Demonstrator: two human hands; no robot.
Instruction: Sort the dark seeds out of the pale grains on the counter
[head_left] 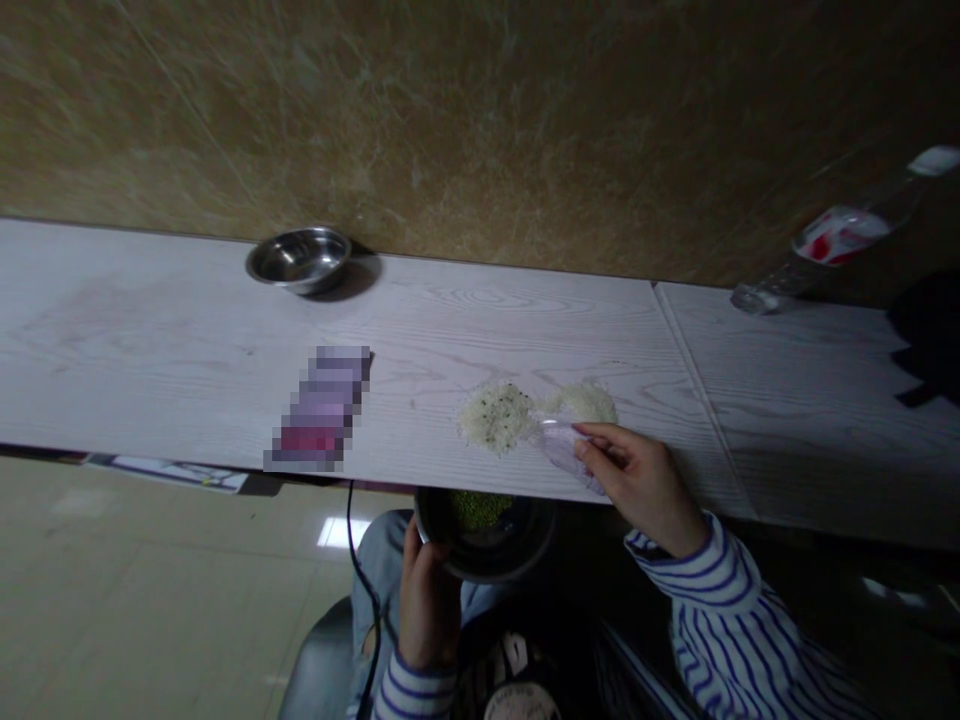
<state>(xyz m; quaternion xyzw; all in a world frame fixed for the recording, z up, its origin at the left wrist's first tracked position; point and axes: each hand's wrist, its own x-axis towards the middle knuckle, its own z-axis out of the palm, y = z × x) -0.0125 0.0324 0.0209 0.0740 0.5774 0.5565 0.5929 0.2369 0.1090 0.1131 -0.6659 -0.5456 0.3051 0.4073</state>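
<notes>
My left hand (429,590) grips the rim of a dark-looking metal bowl (544,545), held over my lap just under the table's front edge. Green beans (480,508), like mung beans, lie inside it. Pinched between the thumb and fingers of my right hand (637,475) is a thin clear plastic piece (564,450); its exact kind is hard to make out. That piece touches or hovers at the tabletop beside two rice heaps. Dark specks dot the left rice heap (495,415), while the right rice heap (589,402) looks plain white.
On the pale wooden table (465,310), a shiny steel bowl (300,262) stands near the wall. A blurred-out phone-shaped object (322,410) lies at the left front. A clear bottle (832,240) stands at the back right. A black cable (360,570) hangs at the front edge.
</notes>
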